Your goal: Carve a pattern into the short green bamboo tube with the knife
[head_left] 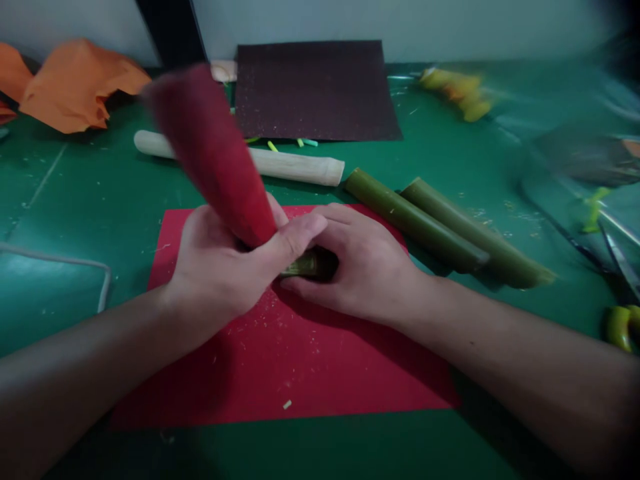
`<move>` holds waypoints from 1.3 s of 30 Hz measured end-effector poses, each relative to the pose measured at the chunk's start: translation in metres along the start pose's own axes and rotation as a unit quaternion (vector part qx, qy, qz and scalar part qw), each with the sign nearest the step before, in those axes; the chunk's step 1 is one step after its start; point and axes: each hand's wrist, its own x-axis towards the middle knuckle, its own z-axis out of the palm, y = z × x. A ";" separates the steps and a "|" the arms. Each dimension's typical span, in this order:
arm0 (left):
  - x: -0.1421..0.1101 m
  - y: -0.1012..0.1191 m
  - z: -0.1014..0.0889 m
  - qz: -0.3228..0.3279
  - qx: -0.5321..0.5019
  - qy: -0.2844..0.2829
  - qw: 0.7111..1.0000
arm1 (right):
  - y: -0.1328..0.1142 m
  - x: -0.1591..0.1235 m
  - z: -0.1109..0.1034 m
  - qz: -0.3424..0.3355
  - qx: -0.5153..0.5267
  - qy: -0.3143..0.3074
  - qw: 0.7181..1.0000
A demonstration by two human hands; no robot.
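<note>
My left hand [225, 267] is closed around a red tube [220, 157], which leans up and to the left with its far end blurred. The surface does not show whether it is painted or wrapped. Beside it, my right hand [360, 260] curls over a short green bamboo piece [305, 265], mostly hidden by the fingers. The left thumb reaches across to the right hand's fingers, just above this piece. Both hands are over a red sheet [340, 367] dotted with pale shavings.
A pale wooden stick [300, 165] lies behind the hands, with a dark sheet [315, 93] beyond it. Two green bamboo lengths [420, 220] are to the right. Scissors with yellow handles [620, 327] lie at the right edge. Crumpled orange paper [80, 83] sits at back left.
</note>
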 end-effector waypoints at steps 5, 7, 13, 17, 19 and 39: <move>0.001 0.000 0.002 -0.019 -0.015 -0.009 1.000 | -0.001 -0.002 -0.001 0.007 0.010 -0.007 1.000; 0.000 0.001 0.001 -0.031 -0.041 -0.021 0.998 | -0.001 -0.002 -0.001 0.013 0.012 -0.015 1.000; -0.001 -0.001 -0.002 -0.032 -0.042 -0.059 0.997 | -0.002 -0.001 -0.001 0.008 0.008 -0.012 1.000; 0.000 -0.003 -0.004 -0.021 -0.031 -0.075 0.996 | -0.003 0.000 0.001 0.001 0.007 0.000 1.000; -0.001 -0.002 -0.004 -0.013 -0.023 -0.073 0.997 | -0.003 0.001 0.001 0.001 0.004 0.007 1.000; -0.002 -0.002 0.003 -0.008 -0.055 -0.010 0.998 | 0.003 0.001 0.001 -0.014 -0.009 0.004 1.000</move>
